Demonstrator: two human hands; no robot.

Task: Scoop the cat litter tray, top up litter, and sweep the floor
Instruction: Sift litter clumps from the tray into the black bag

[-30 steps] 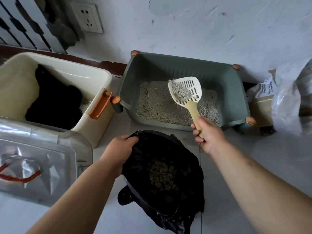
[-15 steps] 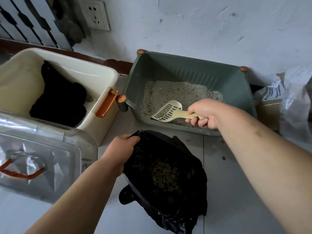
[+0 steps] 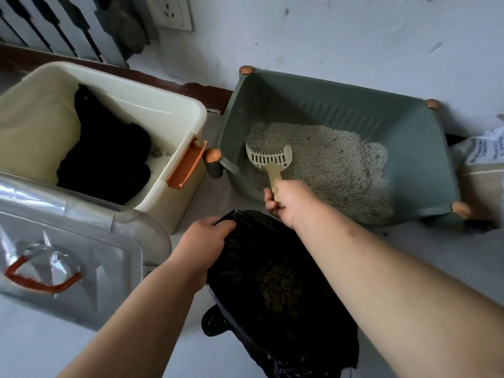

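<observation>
A green litter tray (image 3: 327,105) stands against the wall, with grey litter (image 3: 338,165) spread over its floor. My right hand (image 3: 291,200) grips the handle of a cream slotted scoop (image 3: 268,158). The scoop's head sits low at the tray's left end and carries some litter. In front of the tray is a black rubbish bag (image 3: 275,282) with brownish clumps inside. My left hand (image 3: 204,241) holds the bag's left rim and keeps it spread.
A cream storage bin (image 3: 169,115) with an orange latch stands left of the tray, dark fabric inside. Its clear lid (image 3: 68,241) with an orange handle lies at the near left. A litter sack (image 3: 480,159) leans at the right edge. A wall socket (image 3: 170,10) is above.
The scoop was held up loaded over the tray, then dipped flat into the litter. Now it sits at the tray's left end with litter on it. My left hand kept holding the bag.
</observation>
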